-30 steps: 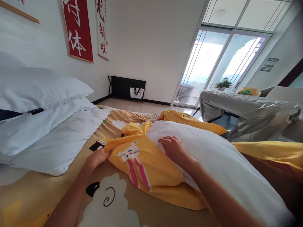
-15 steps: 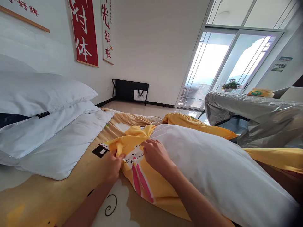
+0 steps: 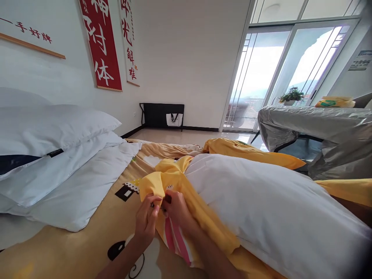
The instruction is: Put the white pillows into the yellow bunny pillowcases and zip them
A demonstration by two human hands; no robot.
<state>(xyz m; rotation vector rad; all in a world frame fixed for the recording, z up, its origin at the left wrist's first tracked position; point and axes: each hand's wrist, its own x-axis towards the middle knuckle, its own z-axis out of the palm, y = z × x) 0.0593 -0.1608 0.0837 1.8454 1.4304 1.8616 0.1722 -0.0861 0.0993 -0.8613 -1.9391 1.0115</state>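
A yellow pillowcase with a printed white rabbit and pink ears lies bunched on the patterned bedspread. My left hand pinches one folded edge of it between thumb and fingers. Close beside it, my right hand is closed on the same cloth, its fingertips partly hidden. A plump white pillow lies to the right, its far left end meeting the gathered yellow cloth. How far the pillow reaches into the case I cannot tell.
White pillows are stacked at the left. More yellow cloth lies beyond the white pillow. A table under a silvery cover stands at the right. A black folded item leans on the far wall.
My right hand has moved down and left, closer to my left hand. The pillowcase edge is now lifted and folded over, covering most of the rabbit's face. The view has shifted slightly.
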